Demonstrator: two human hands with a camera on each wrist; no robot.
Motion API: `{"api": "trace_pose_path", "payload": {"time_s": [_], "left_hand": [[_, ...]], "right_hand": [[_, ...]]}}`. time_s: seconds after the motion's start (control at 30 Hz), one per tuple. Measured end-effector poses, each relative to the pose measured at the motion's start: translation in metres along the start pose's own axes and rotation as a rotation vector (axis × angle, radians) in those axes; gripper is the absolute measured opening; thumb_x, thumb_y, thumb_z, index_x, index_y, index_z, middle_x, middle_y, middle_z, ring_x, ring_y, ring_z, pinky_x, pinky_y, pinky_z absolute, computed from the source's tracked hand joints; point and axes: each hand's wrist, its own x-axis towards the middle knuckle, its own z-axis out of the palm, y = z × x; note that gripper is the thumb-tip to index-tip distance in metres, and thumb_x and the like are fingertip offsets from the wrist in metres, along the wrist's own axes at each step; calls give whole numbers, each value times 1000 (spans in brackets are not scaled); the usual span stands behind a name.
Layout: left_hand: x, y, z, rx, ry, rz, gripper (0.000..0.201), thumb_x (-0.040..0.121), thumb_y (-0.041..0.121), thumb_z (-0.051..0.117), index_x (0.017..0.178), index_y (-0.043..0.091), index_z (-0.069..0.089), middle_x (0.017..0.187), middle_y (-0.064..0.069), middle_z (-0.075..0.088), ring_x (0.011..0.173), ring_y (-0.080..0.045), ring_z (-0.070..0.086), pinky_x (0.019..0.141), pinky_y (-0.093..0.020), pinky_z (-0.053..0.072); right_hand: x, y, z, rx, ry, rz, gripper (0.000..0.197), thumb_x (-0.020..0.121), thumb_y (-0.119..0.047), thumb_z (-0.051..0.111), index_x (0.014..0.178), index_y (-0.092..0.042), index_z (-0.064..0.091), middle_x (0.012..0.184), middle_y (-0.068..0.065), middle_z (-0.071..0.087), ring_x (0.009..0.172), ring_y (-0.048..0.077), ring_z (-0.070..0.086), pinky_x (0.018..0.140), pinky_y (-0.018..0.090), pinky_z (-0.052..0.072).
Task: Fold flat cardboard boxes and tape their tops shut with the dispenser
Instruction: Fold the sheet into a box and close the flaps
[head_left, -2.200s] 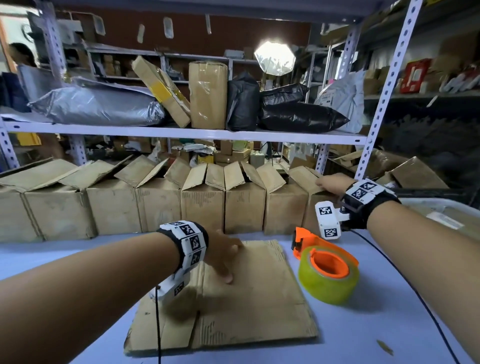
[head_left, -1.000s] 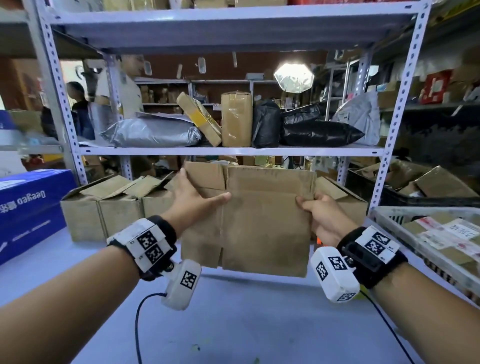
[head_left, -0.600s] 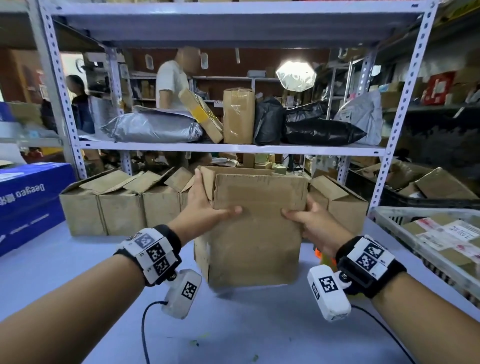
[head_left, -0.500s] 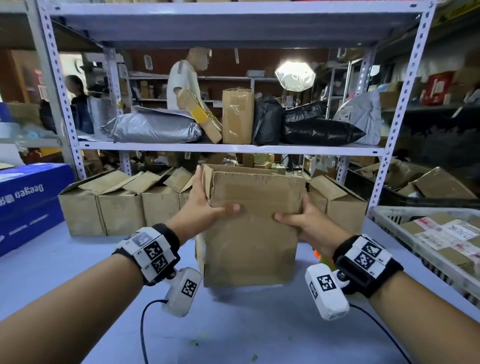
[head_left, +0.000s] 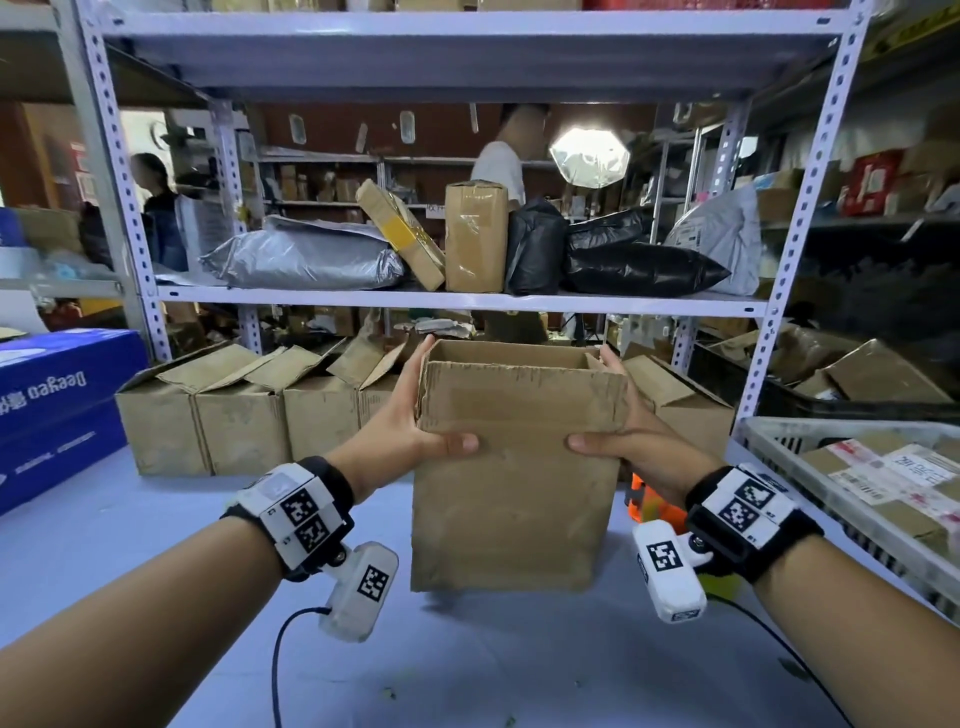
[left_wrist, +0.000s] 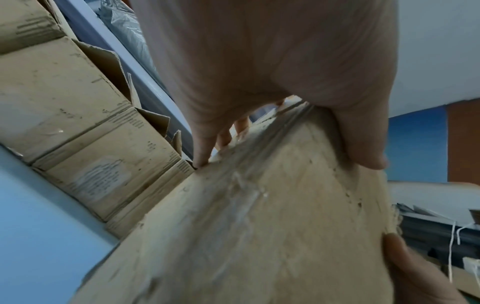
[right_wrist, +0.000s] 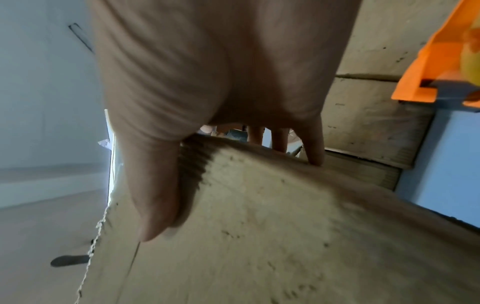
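Observation:
A worn brown cardboard box (head_left: 509, 499) stands upright over the blue table (head_left: 467, 665), pushed open into a square tube with its top open. My left hand (head_left: 423, 410) grips its left side, thumb on the front face and fingers along the side. My right hand (head_left: 631, 421) grips the right side the same way. The wrist views show each thumb pressed on the cardboard (left_wrist: 259, 226) (right_wrist: 259, 226). The orange tape dispenser (head_left: 641, 501) lies behind the box by my right wrist, mostly hidden, and its orange frame (right_wrist: 441, 61) shows in the right wrist view.
A row of open-flapped boxes (head_left: 234, 415) lines the table's back under a metal shelf (head_left: 467, 301) loaded with parcels. A blue carton (head_left: 57, 405) sits at the left. A grey crate (head_left: 769, 441) of parcels stands at the right. Two people stand behind the shelves.
The flat cardboard was lifted off the table and held upright. My hands then moved closer together, and the sheet has opened from flat into a square tube.

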Motion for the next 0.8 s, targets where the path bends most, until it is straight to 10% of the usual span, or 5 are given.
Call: {"api": "trace_pose_path", "payload": {"time_s": [0.17, 0.33, 0.57, 0.67, 0.8], "left_hand": [[0, -14, -6, 36, -60, -28, 103, 64, 40, 92, 140, 67, 28, 143, 5, 58, 125, -12, 60, 98, -31, 54], [-2, -21, -9, 68, -65, -104, 96, 60, 56, 92, 140, 25, 48, 126, 5, 70, 117, -18, 67, 93, -35, 57], [-1, -21, -13, 130, -88, -111, 89, 64, 65, 85, 139, 30, 51, 129, 8, 68, 119, -14, 65, 101, -42, 52], [-3, -15, -14, 103, -98, -161, 95, 62, 84, 71, 139, 32, 48, 124, 11, 70, 112, -14, 69, 87, -34, 59], [-2, -6, -16, 123, -112, -221, 80, 72, 95, 42, 130, 42, 58, 120, 13, 71, 108, -7, 69, 80, -31, 60]], "right_hand": [[-1, 3, 4, -161, 15, -71, 111, 51, -46, 97, 133, -73, 28, 162, -16, 23, 146, 13, 33, 112, 42, 42], [2, 6, 6, -226, -14, -9, 106, 49, -59, 92, 141, -35, 44, 142, 3, 53, 125, 20, 59, 104, 46, 49], [0, 4, 5, -311, -4, 86, 129, 45, -69, 88, 152, -22, 34, 158, 3, 33, 135, 23, 49, 112, 49, 41], [-5, 0, 6, -307, -15, 85, 112, 56, -65, 85, 149, -24, 37, 154, 1, 39, 129, 18, 54, 108, 47, 45], [-11, -2, 8, -270, 44, 154, 98, 76, -76, 51, 156, -25, 25, 161, 0, 29, 144, 22, 37, 118, 52, 31]]}}
